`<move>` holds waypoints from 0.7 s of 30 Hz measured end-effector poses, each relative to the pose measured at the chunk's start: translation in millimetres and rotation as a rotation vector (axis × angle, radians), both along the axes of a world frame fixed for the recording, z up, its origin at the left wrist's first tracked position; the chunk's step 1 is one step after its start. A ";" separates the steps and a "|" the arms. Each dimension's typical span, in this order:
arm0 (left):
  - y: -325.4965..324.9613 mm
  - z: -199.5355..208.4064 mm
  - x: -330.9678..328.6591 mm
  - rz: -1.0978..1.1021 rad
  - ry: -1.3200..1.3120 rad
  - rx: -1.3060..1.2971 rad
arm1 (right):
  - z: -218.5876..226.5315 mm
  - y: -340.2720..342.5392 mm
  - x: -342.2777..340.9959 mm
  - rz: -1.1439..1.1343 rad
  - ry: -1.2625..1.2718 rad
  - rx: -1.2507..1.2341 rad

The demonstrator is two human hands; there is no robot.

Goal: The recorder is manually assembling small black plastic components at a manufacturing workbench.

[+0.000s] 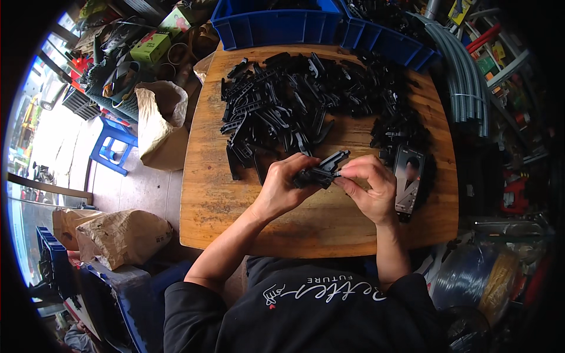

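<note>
Black plastic part (322,171) is gripped between both hands, just on the six o'clock side of the middle of the wooden tabletop (294,235), with twelve taken as straight ahead of the person. The left hand (283,182) comes in from seven o'clock, its fingers curled closed around the part's body. The right hand (375,189) comes in from five o'clock, thumb and forefinger pinched together on the part's right end — whether they grasp a separate small piece there cannot be told.

Writing shows most clearly at six o'clock: white script and capitals on the dark shirt (294,326), beside a small red heart. At ten o'clock, off the tabletop, a green carton (150,48) bears a printed design; any words on it are too small to read. A phone (408,179) lies at four o'clock, near the right hand, its lit screen showing a person.

Loose black parts (282,100) spread from nine through twelve to past three — below two blue bins (276,32), at nearly twelve and at one.
</note>
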State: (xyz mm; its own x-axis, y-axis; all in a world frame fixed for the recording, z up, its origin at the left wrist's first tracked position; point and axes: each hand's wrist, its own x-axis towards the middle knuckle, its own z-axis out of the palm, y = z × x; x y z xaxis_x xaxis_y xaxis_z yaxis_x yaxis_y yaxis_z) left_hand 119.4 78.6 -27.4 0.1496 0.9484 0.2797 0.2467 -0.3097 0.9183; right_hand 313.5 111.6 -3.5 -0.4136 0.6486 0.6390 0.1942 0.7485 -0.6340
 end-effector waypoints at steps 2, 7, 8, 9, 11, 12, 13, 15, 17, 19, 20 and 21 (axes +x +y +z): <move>-0.6 1.8 -0.2 -0.009 -0.023 -0.041 | 0.0 0.5 0.9 0.007 0.004 -0.003; -2.2 2.7 0.8 -0.056 -0.187 -0.356 | -1.6 3.2 7.2 0.023 0.073 -0.105; -3.6 5.8 1.3 -0.058 -0.236 -0.396 | -1.1 3.2 6.9 0.022 0.073 -0.106; -4.1 7.5 1.8 -0.060 -0.286 -0.437 | -0.1 3.0 6.0 0.004 0.050 -0.072; -2.4 3.4 1.9 -0.047 -0.133 -0.213 | -0.3 1.5 2.9 -0.017 0.028 -0.023; -1.7 2.9 1.8 -0.033 0.019 0.011 | -0.9 0.6 1.3 -0.018 0.029 -0.024; -1.7 4.0 2.2 -0.032 0.069 0.068 | -1.5 -0.3 -0.2 -0.032 0.024 -0.014; -0.8 2.5 2.2 -0.025 0.066 0.072 | -1.8 -1.1 -1.0 -0.046 0.019 -0.006; -1.3 1.8 3.4 -0.019 0.062 0.077 | -1.4 -1.4 -1.7 -0.054 -0.003 0.013; -3.5 2.1 7.3 0.019 -0.030 -0.061 | -2.5 -0.4 -2.6 -0.040 0.008 0.000; -4.3 2.7 9.2 0.014 -0.031 -0.061 | -2.8 0.2 -1.9 -0.028 0.019 -0.010; -5.1 3.3 11.1 0.036 -0.032 -0.085 | -3.8 1.6 -0.8 -0.033 0.017 -0.010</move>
State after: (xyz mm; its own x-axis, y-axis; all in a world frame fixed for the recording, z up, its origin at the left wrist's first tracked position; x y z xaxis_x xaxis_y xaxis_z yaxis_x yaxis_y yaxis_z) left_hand 130.5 73.6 -24.2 0.1069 0.9736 0.2018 0.2266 -0.2215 0.9485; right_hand 312.7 113.2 -7.3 -0.3805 0.6684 0.6391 0.2080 0.7352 -0.6452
